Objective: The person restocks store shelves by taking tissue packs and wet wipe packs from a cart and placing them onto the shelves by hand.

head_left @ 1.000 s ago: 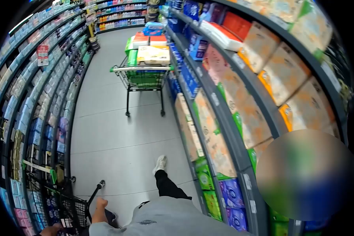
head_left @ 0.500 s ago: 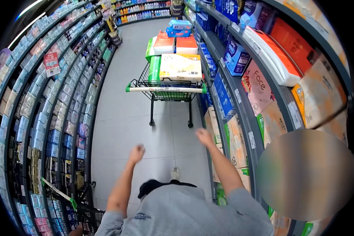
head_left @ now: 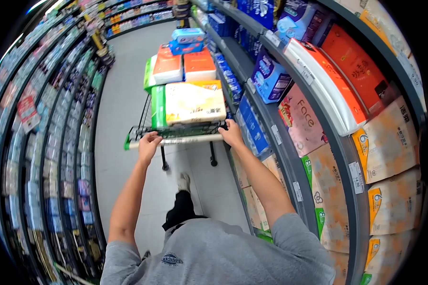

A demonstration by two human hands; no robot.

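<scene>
Tissue packs (head_left: 195, 102) sat loaded in shopping cart (head_left: 178, 133); left hand (head_left: 148, 143) and right hand (head_left: 231, 133) curled fingers over handle (head_left: 190, 139). Anything left: unclear.

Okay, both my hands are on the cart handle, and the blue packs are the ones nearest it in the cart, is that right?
Not quite: in the head view, the blue packs are farthest from the cart handle. Your left hand and right hand are indeed on it.

Store aisle: lt-gry tile flr (head_left: 121, 90). Multi-tier dk L shelving (head_left: 95, 190), densely stocked; dk-gry R shelving (head_left: 287, 156) w/ wht price tags (head_left: 297, 191). Stocked far-end shelves (head_left: 142, 27). Brt lt strip (head_left: 9, 50) upper L.
</scene>
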